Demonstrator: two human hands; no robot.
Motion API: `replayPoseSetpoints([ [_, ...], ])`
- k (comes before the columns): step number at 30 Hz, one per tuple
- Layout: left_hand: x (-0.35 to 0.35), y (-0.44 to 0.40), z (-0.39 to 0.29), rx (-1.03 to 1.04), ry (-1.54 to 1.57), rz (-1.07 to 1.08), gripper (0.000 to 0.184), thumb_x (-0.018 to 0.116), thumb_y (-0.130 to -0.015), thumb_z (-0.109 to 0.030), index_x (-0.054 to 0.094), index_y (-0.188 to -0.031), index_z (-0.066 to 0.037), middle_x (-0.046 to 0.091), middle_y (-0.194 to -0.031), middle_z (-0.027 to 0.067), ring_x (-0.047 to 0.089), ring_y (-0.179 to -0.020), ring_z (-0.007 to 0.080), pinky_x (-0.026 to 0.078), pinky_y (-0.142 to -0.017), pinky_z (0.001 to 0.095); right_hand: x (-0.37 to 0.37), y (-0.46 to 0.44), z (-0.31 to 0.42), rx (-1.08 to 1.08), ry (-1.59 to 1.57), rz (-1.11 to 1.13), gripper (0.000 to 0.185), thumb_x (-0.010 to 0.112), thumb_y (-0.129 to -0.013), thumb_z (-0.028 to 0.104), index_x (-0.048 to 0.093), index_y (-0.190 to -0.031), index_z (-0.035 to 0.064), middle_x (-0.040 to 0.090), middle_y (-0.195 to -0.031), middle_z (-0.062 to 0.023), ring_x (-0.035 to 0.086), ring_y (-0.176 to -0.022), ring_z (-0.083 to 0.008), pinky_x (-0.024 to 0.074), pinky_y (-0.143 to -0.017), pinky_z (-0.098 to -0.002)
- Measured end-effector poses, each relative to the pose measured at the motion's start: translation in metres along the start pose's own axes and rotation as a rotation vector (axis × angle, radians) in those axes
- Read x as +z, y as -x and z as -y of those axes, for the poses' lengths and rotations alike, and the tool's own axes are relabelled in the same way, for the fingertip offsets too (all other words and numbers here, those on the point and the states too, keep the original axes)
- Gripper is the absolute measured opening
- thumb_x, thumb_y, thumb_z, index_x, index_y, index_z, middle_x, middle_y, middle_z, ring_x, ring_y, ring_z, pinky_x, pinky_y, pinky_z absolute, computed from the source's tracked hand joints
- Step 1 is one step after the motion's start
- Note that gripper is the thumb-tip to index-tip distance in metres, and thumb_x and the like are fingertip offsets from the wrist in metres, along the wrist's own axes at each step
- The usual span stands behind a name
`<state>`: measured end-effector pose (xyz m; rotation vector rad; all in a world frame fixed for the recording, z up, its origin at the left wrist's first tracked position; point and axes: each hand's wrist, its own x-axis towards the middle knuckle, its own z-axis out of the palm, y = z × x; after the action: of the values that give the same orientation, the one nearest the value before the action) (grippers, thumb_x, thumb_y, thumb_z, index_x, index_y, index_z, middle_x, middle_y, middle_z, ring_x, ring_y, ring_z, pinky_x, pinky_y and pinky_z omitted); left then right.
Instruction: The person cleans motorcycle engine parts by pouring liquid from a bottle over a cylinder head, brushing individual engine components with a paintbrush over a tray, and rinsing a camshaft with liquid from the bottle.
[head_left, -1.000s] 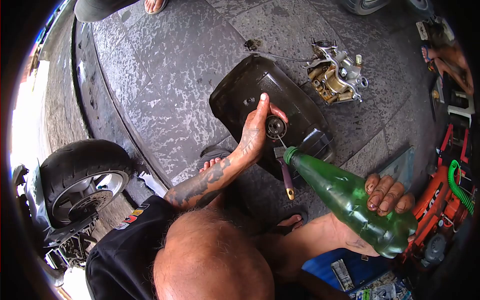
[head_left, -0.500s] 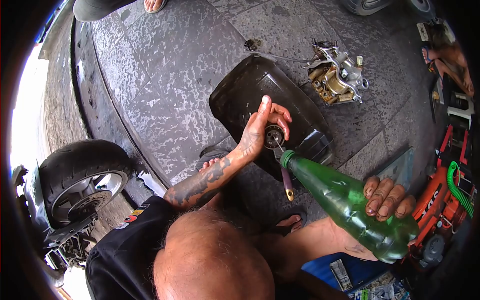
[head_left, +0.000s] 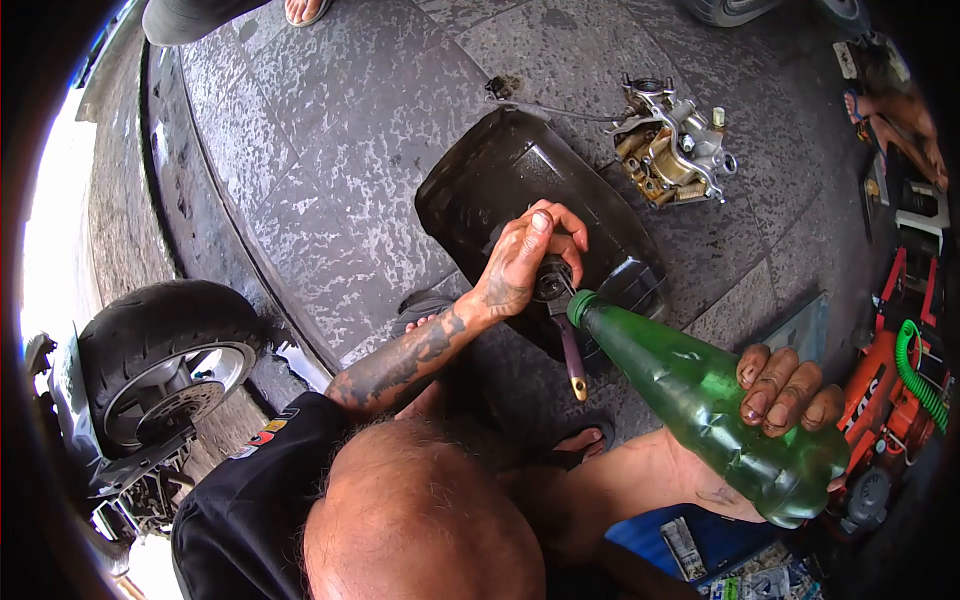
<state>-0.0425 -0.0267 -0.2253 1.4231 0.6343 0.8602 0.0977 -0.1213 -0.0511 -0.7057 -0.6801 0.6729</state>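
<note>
My right hand (head_left: 785,395) is wrapped round a dented green plastic bottle (head_left: 680,385), tilted with its cap end toward my left hand. A thin stream of liquid runs from the cap. My left hand (head_left: 530,258) curls its fingers round a dark round metal part (head_left: 551,280), held just in front of the bottle's cap. Both are above a black plastic tray (head_left: 470,190), whose inside looks wet. A tool with a purple handle (head_left: 572,355) leans out over the tray's near edge; its other end is hidden.
An engine part (head_left: 675,145) lies on the tiled floor beyond the tray, with a hose (head_left: 565,115) beside it. A wheel (head_left: 170,365) stands at left. At right are a red jack-like machine (head_left: 870,390) and a green coiled hose (head_left: 922,380). Another person's foot (head_left: 305,10) shows at top.
My left hand has lowered its thumb and tipped the round part slightly. The bottle has shifted a little to the right, still pouring.
</note>
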Motion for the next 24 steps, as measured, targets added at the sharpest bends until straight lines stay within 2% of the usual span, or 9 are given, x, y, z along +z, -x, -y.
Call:
replayPoseSetpoints([
  [4,0.002,0.001,0.001,0.027,0.012,-0.013,0.083,0.010,-0.099,-0.053,0.065,-0.065,-0.002,0.059,-0.088,0.0075,0.049,-0.084,0.0185,0.038,-0.085,0.0296,0.006,0.003,-0.007,-0.003,-0.039,-0.019,0.053,0.030,-0.096,0.058,0.044,-0.081,0.0086,0.054,-0.071,-0.0105,0.059,-0.063,-0.0234,0.0477,-0.067,-0.0403],
  [9,0.003,0.007,0.007,-0.283,0.421,0.005,0.086,0.009,-0.096,-0.063,0.060,-0.074,0.003,0.061,-0.082,0.0143,0.056,-0.069,0.0173,0.041,-0.080,0.0276,0.010,0.007,-0.012,0.004,-0.042,-0.044,0.057,0.029,-0.096,0.060,0.044,-0.080,0.0069,0.053,-0.066,-0.0113,0.057,-0.058,-0.0243,0.0479,-0.065,-0.0403],
  [10,0.004,0.005,0.007,-0.284,0.422,0.005,0.086,0.009,-0.096,-0.063,0.060,-0.074,0.003,0.061,-0.082,0.0143,0.056,-0.069,0.0173,0.041,-0.080,0.0276,0.010,0.008,-0.013,0.004,-0.039,-0.047,0.059,0.028,-0.096,0.061,0.044,-0.080,0.0064,0.052,-0.065,-0.0116,0.057,-0.057,-0.0246,0.0480,-0.064,-0.0403],
  [12,0.004,-0.001,0.006,-0.382,0.400,-0.042,0.100,-0.004,-0.087,-0.073,0.059,-0.060,0.001,0.059,-0.091,0.0157,0.057,-0.085,0.0235,0.043,-0.080,0.0318,0.002,0.008,-0.012,0.066,-0.024,0.040,0.056,0.033,-0.094,0.061,0.045,-0.084,0.0080,0.052,-0.069,-0.0095,0.056,-0.063,-0.0220,0.0453,-0.067,-0.0381],
  [13,0.003,-0.002,0.008,-0.381,0.401,-0.042,0.100,-0.004,-0.087,-0.073,0.059,-0.060,0.001,0.059,-0.091,0.0157,0.057,-0.085,0.0235,0.043,-0.080,0.0318,0.000,0.007,-0.012,0.127,-0.009,0.128,0.053,0.037,-0.092,0.062,0.046,-0.088,0.0095,0.053,-0.074,-0.0074,0.054,-0.069,-0.0194,0.0426,-0.069,-0.0358],
  [15,0.001,-0.002,0.013,-0.369,0.441,-0.042,0.101,-0.003,-0.086,-0.074,0.059,-0.061,0.002,0.060,-0.091,0.0164,0.057,-0.086,0.0244,0.044,-0.079,0.0322,0.001,0.011,-0.017,0.093,-0.004,0.100,0.056,0.035,-0.092,0.063,0.046,-0.087,0.0090,0.053,-0.072,-0.0075,0.054,-0.067,-0.0196,0.0427,-0.068,-0.0357],
  [17,0.001,-0.001,0.017,-0.373,0.478,-0.030,0.101,-0.002,-0.086,-0.074,0.059,-0.061,0.002,0.059,-0.092,0.0170,0.057,-0.087,0.0257,0.046,-0.080,0.0332,0.003,0.011,-0.019,0.021,-0.043,-0.061,0.063,0.026,-0.094,0.065,0.042,-0.078,0.0060,0.051,-0.064,-0.0123,0.056,-0.055,-0.0247,0.0482,-0.061,-0.0395],
  [20,0.003,0.001,0.015,-0.489,0.676,-0.088,0.100,-0.001,-0.085,-0.076,0.057,-0.060,0.001,0.060,-0.090,0.0169,0.059,-0.089,0.0278,0.047,-0.083,0.0358,0.001,0.009,-0.016,0.010,-0.022,-0.042,0.063,0.025,-0.093,0.065,0.042,-0.078,0.0066,0.052,-0.065,-0.0114,0.056,-0.057,-0.0236,0.0475,-0.062,-0.0385],
  [24,0.004,0.004,0.013,-0.691,0.919,-0.093,0.091,0.008,-0.085,-0.078,0.059,-0.074,-0.004,0.062,-0.087,0.0154,0.063,-0.088,0.0319,0.050,-0.082,0.0389,-0.010,0.007,-0.013,0.033,-0.007,0.051,0.058,0.033,-0.093,0.063,0.045,-0.085,0.0068,0.051,-0.071,-0.0090,0.053,-0.065,-0.0205,0.0435,-0.068,-0.0361],
])
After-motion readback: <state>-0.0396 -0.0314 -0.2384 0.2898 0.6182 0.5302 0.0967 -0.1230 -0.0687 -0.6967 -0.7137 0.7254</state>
